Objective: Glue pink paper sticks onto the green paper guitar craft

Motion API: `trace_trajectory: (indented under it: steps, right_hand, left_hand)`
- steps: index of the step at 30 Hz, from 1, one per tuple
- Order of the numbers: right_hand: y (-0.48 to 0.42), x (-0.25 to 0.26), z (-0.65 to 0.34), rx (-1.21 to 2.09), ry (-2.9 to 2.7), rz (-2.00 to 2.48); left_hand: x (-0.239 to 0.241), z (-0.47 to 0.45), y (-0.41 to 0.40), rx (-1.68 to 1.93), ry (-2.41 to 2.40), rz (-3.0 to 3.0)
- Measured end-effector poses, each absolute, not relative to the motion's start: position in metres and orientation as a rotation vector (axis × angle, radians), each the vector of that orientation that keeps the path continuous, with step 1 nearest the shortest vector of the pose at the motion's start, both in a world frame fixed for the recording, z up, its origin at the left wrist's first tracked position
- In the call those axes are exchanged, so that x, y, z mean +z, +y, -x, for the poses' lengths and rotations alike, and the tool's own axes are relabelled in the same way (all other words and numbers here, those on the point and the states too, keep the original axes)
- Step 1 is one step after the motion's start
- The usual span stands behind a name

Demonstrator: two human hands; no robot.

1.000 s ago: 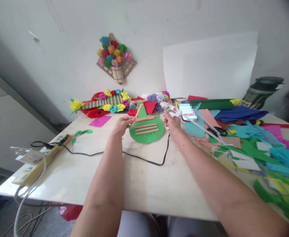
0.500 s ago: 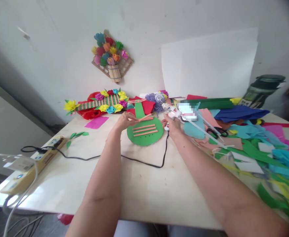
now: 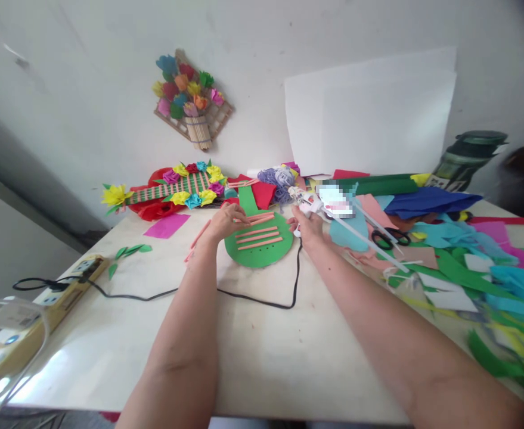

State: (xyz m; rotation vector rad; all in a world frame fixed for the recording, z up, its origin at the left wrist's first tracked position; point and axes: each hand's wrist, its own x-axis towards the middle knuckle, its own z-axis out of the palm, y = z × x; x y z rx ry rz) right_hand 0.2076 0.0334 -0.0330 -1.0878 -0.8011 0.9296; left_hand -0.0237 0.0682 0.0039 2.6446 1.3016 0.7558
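A flat green disc (image 3: 258, 259) with a green neck (image 3: 246, 201) lies on the table, and several pink strips (image 3: 257, 237) run across it. My left hand (image 3: 229, 222) is at the disc's upper left, its fingers closed on the end of a pink strip (image 3: 265, 218) over the upper part. Just right of the disc, my right hand (image 3: 309, 227) grips a white hot glue gun (image 3: 309, 204). A long white glue stick (image 3: 369, 238) juts from its back, and a black cord (image 3: 297, 274) hangs below. More pink strips (image 3: 200, 234) lie beside my left forearm.
A decorated paper guitar (image 3: 167, 192) leans at the back left, near green leaves (image 3: 132, 251). At left is a power strip (image 3: 71, 292). Scissors (image 3: 391, 239), paper scraps (image 3: 458, 274) and a dark bottle (image 3: 470, 158) fill the right side. Purple yarn (image 3: 278, 180) sits behind.
The view has shifted slightly. The strip in my left hand now lies at a flatter angle over the disc. Pink strips beside my left forearm have come into sight. My right hand keeps the glue gun.
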Motion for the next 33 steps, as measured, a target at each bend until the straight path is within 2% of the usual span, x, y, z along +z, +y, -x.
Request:
trace_trajectory:
  steps: [11, 33]
  right_hand:
    - [0.0318, -0.0388, -0.2086, 0.849, -1.03, 1.259]
    - [0.0333, -0.0409, -0.2071, 0.838, -1.004, 1.241]
  left_hand:
    - [0.0, 0.0261, 0.0706, 0.734, 1.312, -2.635]
    - [0.004, 0.0225, 0.0686, 0.69, 1.329, -2.648]
